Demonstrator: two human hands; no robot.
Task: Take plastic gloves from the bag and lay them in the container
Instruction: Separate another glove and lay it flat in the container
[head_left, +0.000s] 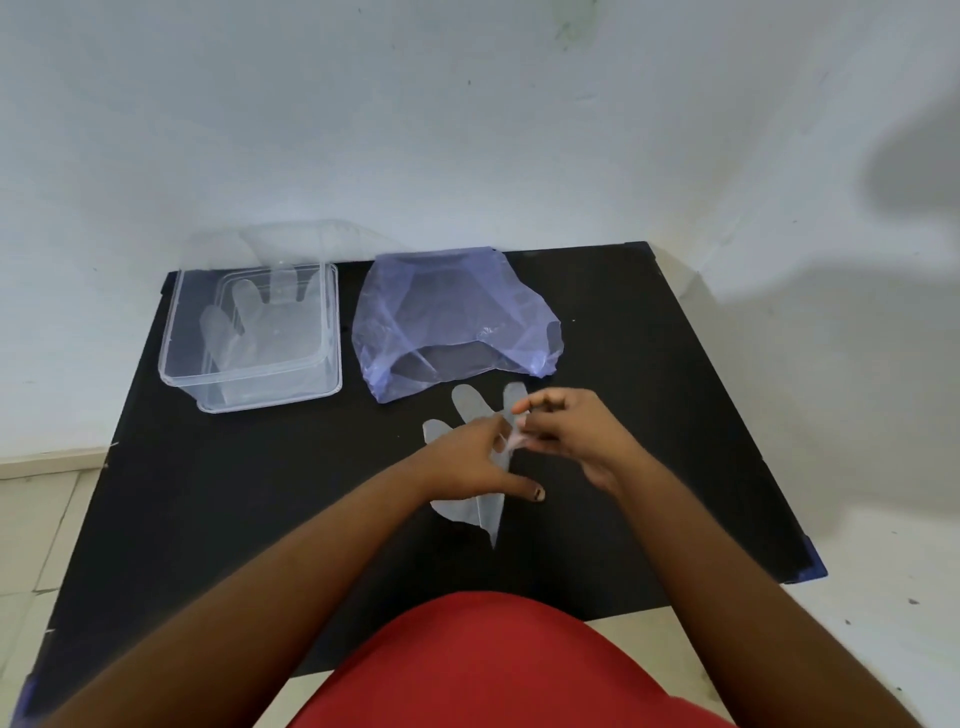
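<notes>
Since at least one clear glove (244, 322) already lies flat in the container (332, 332) at upper left, I'd say this is partly done. Mid-frame, both hands work another glove (467, 405) on the black bench (675, 415), just below the purple bag (447, 306). Left hand (467, 462) presses it flat, fingers spread, no real grip. Right hand (566, 431) has a pinch grip on a thin bit of film. It looks flimsy, see-through, clingy. Can't tell what's left in the bag.
</notes>
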